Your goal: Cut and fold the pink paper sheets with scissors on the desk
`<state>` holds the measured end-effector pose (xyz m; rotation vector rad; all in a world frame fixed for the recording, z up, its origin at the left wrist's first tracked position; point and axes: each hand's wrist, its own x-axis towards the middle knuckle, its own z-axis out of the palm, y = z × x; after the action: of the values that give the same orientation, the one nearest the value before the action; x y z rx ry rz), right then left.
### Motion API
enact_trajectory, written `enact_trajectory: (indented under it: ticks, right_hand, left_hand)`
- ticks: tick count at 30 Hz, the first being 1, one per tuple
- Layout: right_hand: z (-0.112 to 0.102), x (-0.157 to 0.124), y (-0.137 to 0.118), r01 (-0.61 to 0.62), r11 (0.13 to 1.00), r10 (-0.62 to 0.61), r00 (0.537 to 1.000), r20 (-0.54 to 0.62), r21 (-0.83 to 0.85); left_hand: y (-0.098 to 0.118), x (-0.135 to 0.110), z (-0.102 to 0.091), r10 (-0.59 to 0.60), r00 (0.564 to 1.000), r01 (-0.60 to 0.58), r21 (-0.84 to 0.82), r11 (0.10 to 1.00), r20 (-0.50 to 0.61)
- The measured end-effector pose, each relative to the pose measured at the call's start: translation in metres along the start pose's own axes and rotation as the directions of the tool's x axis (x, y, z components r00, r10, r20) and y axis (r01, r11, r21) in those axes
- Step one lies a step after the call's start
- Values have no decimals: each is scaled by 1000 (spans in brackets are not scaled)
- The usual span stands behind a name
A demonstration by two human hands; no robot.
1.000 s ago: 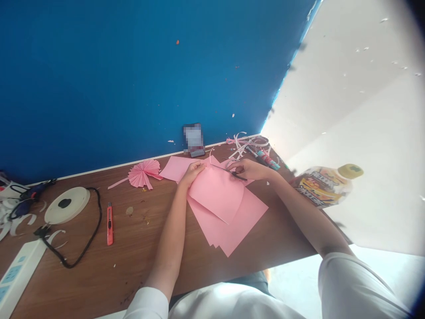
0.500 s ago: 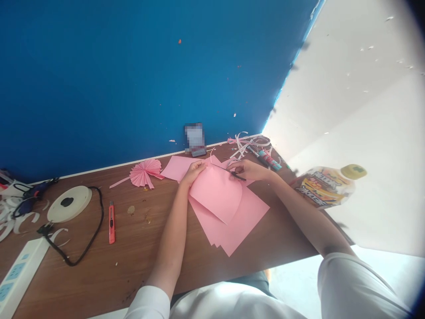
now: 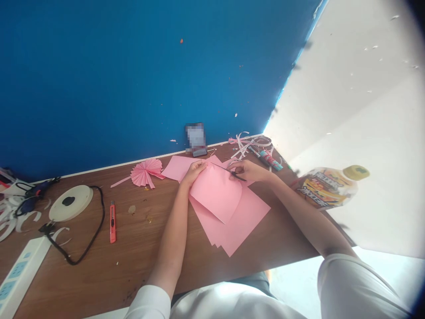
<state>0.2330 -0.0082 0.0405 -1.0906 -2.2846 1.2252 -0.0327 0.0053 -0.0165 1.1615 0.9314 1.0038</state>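
**Curved pink sheet** (image 3: 217, 190), lying on the pink paper stack (image 3: 245, 217) at mid-table (image 3: 133, 266). Your left hand (image 3: 195, 170) pinches the sheet's far edge at 11 o'clock. Your right hand (image 3: 249, 170), at 1 o'clock, is closed around the scissors (image 3: 236, 175), with the blades at that same edge. Pleated pink fan (image 3: 146, 173) at 9 o'clock. Orange utility knife (image 3: 113, 215) at 8 o'clock. Yellow-capped bottle (image 3: 328, 186) at 3 o'clock, cap pointing outward; its contents cannot be told.

1 scissors (image 3: 237, 174), 1 fan (image 3: 146, 172), 1 cutter (image 3: 113, 221), 1 btl (image 3: 327, 186).
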Motion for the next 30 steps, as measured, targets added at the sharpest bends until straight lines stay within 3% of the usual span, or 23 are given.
enact_trajectory:
  ticks: [12,30]
  right_hand:
    - [-1,-1,-3,22,999,-21,1000,22,-42]
    - [5,4,6,91,995,-94,993,-65,-45]
  left_hand:
    - [5,-4,4,-18,1000,19,51,999,-5]
    - [4,-3,3,-20,1000,20,18,1000,-4]
